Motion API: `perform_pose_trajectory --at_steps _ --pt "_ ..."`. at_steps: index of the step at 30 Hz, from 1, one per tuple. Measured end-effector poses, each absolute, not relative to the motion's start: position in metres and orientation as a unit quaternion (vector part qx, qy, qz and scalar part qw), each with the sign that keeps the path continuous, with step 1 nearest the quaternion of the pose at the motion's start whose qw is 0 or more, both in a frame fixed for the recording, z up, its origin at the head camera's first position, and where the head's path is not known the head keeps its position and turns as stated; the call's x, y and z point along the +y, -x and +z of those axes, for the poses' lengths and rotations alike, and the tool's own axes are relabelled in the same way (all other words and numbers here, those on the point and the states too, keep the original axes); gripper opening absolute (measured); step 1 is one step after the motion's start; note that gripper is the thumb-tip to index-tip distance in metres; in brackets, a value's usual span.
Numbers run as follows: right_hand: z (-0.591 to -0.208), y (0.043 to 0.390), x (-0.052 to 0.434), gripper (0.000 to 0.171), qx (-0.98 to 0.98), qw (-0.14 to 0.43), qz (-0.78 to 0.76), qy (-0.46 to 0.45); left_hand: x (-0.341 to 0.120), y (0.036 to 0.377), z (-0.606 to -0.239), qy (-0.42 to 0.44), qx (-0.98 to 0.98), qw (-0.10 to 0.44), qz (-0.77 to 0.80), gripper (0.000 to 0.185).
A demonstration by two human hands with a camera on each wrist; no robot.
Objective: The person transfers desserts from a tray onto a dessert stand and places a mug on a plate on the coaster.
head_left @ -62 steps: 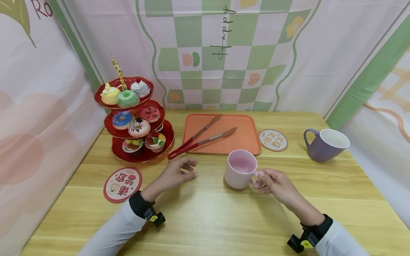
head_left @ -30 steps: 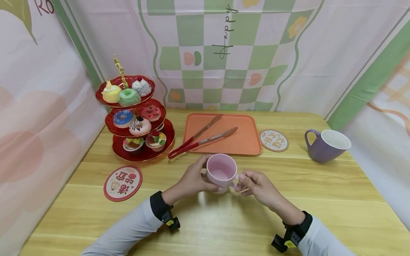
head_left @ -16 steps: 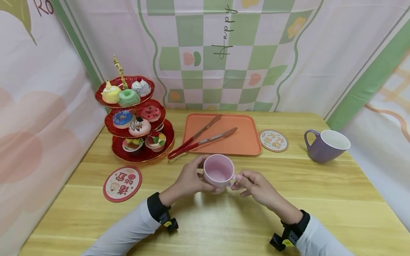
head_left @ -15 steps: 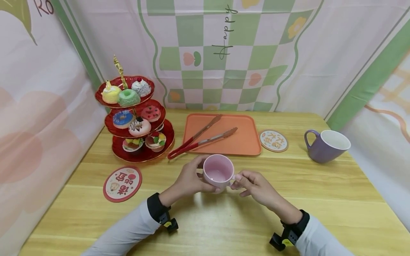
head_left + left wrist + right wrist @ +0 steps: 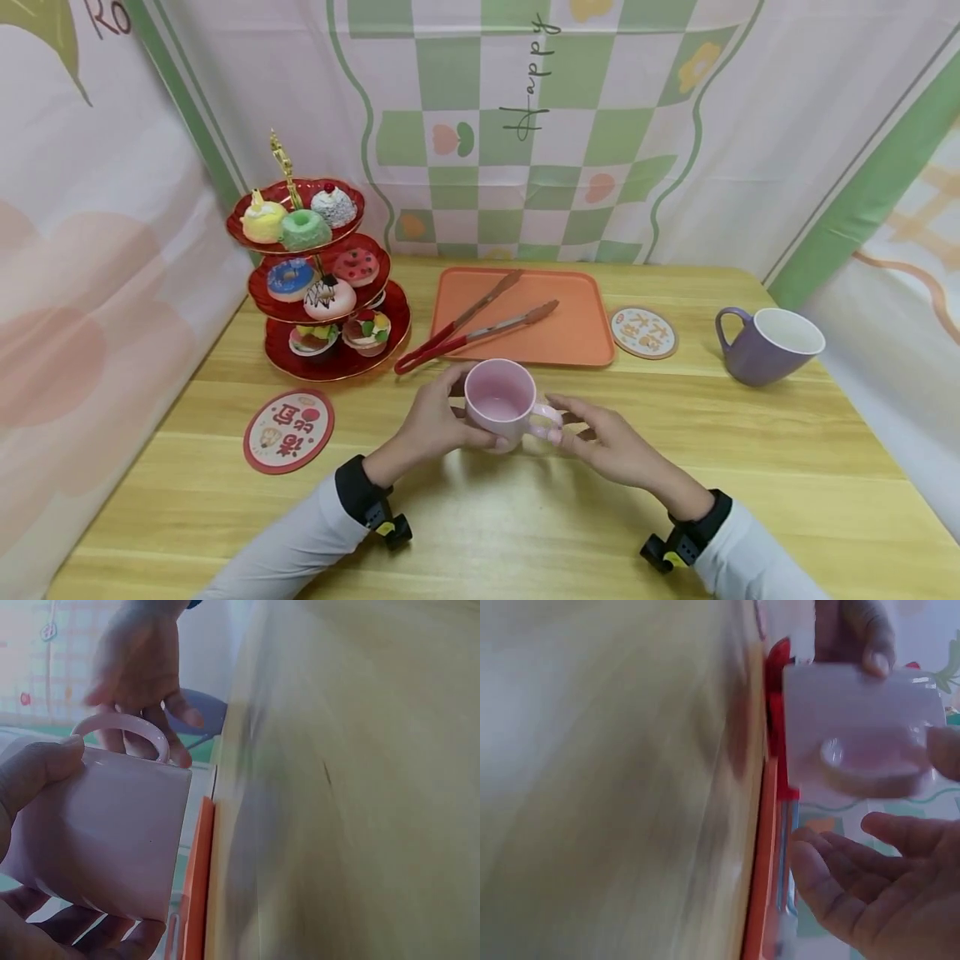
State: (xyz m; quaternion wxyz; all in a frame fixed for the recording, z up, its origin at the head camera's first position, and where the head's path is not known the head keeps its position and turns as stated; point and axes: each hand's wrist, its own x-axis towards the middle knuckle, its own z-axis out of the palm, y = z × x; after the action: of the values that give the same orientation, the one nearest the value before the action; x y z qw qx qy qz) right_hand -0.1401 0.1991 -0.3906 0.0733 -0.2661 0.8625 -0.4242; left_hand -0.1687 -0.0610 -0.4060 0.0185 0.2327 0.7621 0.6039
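Note:
The pink mug is held upright in front of the orange tray. My left hand grips its body from the left, thumb on the near side. In the left wrist view a gap shows between the mug and the wooden table. My right hand is at the mug's handle, its fingers spread and relaxed around it. The right wrist view shows that hand with loosely extended fingers apart from the mug; whether the thumb still touches the handle is hard to tell.
Red-handled tongs lie across the orange tray. A red three-tier stand with pastries stands at the left. Round coasters lie left and right. A purple mug stands tilted-looking at the right.
My left hand reached over and took hold of the pink mug, which moved left toward it. My right hand, earlier pinching the handle, has now loosened and spread its fingers.

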Motion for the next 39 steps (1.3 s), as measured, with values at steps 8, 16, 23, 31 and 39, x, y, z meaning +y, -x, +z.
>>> perform_pose_trajectory --at_steps 8,16,23,31,39 --pt "-0.399 0.139 0.216 0.066 0.936 -0.090 -0.144 0.309 -0.067 0.171 -0.407 -0.221 0.770 0.004 0.599 0.083" --pt "-0.401 0.139 0.224 0.058 0.941 -0.080 -0.132 0.301 -0.074 0.171 -0.408 -0.206 0.770 0.013 0.604 0.083" --pt "-0.402 0.139 0.232 0.053 0.945 -0.066 -0.149 0.284 -0.090 0.161 -0.386 -0.163 0.780 0.032 0.604 0.078" --pt "-0.405 0.137 0.239 0.040 0.944 -0.040 -0.166 0.284 -0.125 0.159 -0.388 -0.127 0.807 -0.001 0.577 0.079" --pt "-0.405 0.135 0.243 0.036 0.945 -0.029 -0.172 0.277 -0.159 0.163 -0.405 -0.064 0.823 -0.007 0.565 0.085"
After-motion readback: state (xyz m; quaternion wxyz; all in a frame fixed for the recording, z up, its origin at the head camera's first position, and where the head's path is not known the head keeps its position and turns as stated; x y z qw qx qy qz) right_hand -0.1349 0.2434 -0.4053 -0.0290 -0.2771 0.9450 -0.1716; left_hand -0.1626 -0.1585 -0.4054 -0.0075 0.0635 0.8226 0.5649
